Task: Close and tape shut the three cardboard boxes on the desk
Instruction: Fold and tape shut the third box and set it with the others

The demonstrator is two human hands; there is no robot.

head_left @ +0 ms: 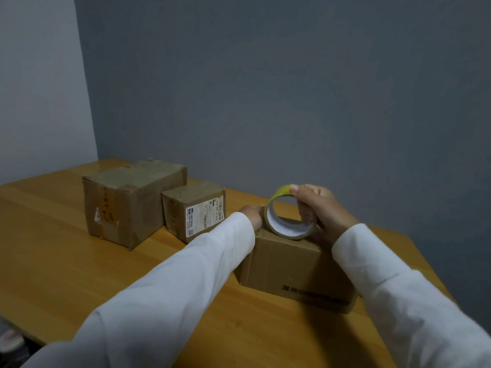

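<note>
The nearest cardboard box (289, 264) is sitting on the wooden desk (66, 261), right of centre, with both white-sleeved arms reaching over it. Its flaps are lying down flat, and the roll of brown packing tape (288, 216) is standing on edge on its top face, toward the far edge.

The right hand (322, 208) is gripping the roll, fingers hooked through the core and the thumb pressing on the top of the rim, so the roll is sitting just left of the palm and directly over the box. The left hand (252, 215) is reaching to the far left corner of the box top, right beside the roll; the sleeve and the roll are hiding its fingertips, so I cannot tell whether it is pinching the tape's free end or only pressing on the cardboard.

What could go wrong: if the left hand is not pinning the tape end firmly, pulling the roll could be peeling the strip back off instead of laying it down. The box is light-looking (and nothing is bracing it from the near side), so a hard pull may be dragging it across the desk or letting the flaps spring up. A slack strip could also be folding onto itself.

Farther off to the left, a small labelled box (194, 211) and a larger taped box (130, 203) are standing side by side, touching, near the grey wall (292, 88); both are looking closed.
</note>
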